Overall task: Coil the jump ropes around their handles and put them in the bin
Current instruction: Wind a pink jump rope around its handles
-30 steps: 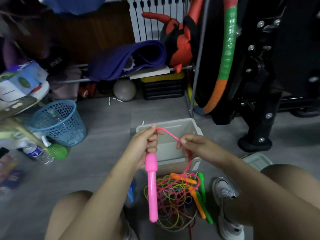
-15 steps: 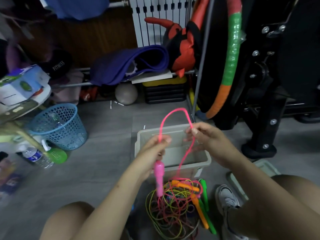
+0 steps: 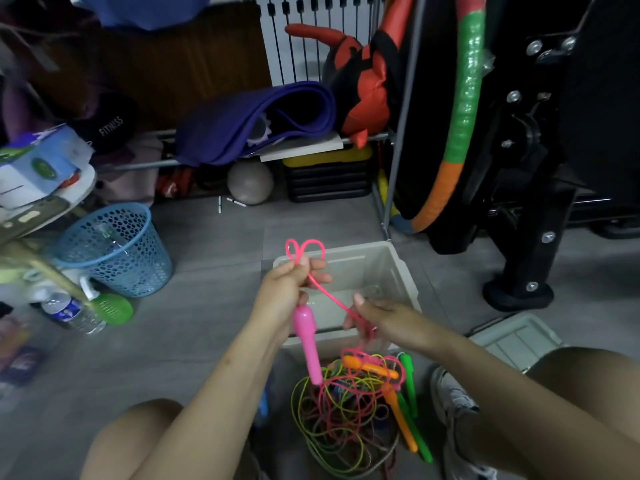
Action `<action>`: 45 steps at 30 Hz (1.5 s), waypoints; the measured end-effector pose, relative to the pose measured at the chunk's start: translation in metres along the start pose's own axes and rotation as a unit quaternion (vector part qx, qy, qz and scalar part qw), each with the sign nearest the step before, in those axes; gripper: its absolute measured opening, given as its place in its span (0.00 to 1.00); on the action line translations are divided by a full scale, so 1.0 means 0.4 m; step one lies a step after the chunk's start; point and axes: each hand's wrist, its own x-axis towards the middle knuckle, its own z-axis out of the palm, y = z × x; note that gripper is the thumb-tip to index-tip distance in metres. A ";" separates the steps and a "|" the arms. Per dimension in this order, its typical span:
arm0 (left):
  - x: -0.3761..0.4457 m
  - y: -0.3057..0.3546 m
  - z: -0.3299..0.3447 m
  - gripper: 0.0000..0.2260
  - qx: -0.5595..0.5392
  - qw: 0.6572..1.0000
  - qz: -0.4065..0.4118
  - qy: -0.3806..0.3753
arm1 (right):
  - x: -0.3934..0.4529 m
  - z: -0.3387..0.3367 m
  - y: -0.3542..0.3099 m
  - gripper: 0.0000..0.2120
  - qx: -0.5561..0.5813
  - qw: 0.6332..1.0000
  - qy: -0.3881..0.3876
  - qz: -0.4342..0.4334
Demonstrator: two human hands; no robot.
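The left hand [image 3: 287, 289] grips the top of the pink handle [image 3: 306, 341] and pinches two small loops of the pink rope [image 3: 304, 249] above its fingers. At 3 o'clock from it, the right hand [image 3: 377, 320] pinches the rope run descending toward the pile. The bin [image 3: 391, 268], at 12 o'clock from both hands, appears to hold no ropes. The tangled ropes [image 3: 339, 410] lie on the floor at 6 o'clock, with orange handles [image 3: 370, 367] and green handles [image 3: 408, 379] uncoiled. Judgement: coiling of the first rope has just begun; all ropes remain to be binned.
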 end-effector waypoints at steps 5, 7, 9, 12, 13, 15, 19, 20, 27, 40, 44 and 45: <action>0.028 0.033 -0.062 0.15 -0.211 0.976 -0.014 0.045 | -0.014 -0.110 0.031 0.10 -0.384 0.908 -0.165 0.044; 0.037 0.034 -0.081 0.15 -0.113 0.991 -0.019 0.071 | -0.023 -0.136 0.029 0.08 -0.403 0.900 -0.162 0.024; 0.030 0.024 -0.075 0.14 0.054 0.996 -0.009 0.067 | -0.026 -0.146 0.011 0.09 -0.250 0.964 -0.086 -0.009; -0.013 0.015 -0.041 0.13 0.148 0.988 -0.019 -0.039 | -0.030 -0.132 -0.031 0.08 0.065 0.995 0.004 -0.073; -0.026 0.013 -0.030 0.16 0.154 0.983 -0.013 -0.098 | -0.029 -0.124 -0.044 0.07 0.126 0.988 0.023 -0.091; -0.045 -0.002 -0.003 0.12 0.146 0.970 0.001 -0.197 | -0.015 -0.110 -0.057 0.05 0.211 0.968 0.062 -0.118; -0.058 -0.051 0.046 0.08 0.157 0.955 -0.021 -0.250 | 0.012 -0.097 -0.075 0.05 0.309 0.932 0.105 -0.156; -0.060 -0.058 0.051 0.06 0.161 0.954 -0.028 -0.251 | 0.016 -0.094 -0.075 0.04 0.314 0.928 0.119 -0.163; -0.033 -0.058 0.049 0.14 0.043 0.992 -0.071 -0.094 | 0.037 -0.083 -0.042 0.06 0.179 0.947 0.250 -0.097; 0.025 -0.014 -0.031 0.12 -0.185 0.981 -0.014 0.050 | 0.008 0.000 0.020 0.25 0.116 0.988 -0.079 0.061; 0.046 -0.044 -0.081 0.13 0.054 0.993 -0.002 0.109 | 0.003 -0.076 0.011 0.10 -0.246 0.968 -0.050 0.004; 0.049 -0.049 -0.091 0.13 0.069 0.991 -0.010 0.111 | 0.003 -0.096 0.010 0.12 -0.359 0.932 -0.049 0.019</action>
